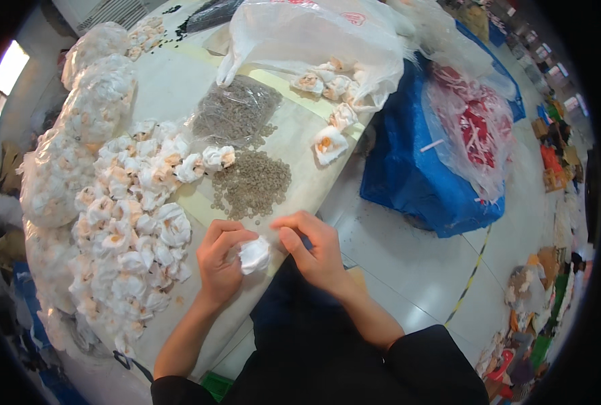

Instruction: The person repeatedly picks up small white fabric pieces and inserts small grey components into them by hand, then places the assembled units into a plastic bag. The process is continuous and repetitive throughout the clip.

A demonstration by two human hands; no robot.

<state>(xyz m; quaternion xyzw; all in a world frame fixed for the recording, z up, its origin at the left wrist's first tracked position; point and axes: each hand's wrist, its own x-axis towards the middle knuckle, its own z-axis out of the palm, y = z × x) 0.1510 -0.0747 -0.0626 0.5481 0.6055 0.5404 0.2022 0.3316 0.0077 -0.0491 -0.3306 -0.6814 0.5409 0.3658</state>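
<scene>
My left hand (221, 262) is closed around a small bunched piece of white cloth (255, 255), which sticks out between thumb and fingers. Just to its right, my right hand (316, 251) has its thumb and forefinger drawn together in a pinch; whatever lies between them is too small to make out. Both hands are over the table's near edge. Right beyond them lies a loose heap of small grey-brown bead-like pieces (250, 185). A clear plastic bag (236, 111) full of the same pieces rests behind that heap.
A large pile of white cloth bundles with orange-brown spots (131, 229) covers the table's left side, beside filled clear bags (84, 121). More bundles (331, 145) lie by a white plastic bag (314, 40). Off the table's right edge stands a blue bag (398, 175) with red-and-white scraps (476, 128).
</scene>
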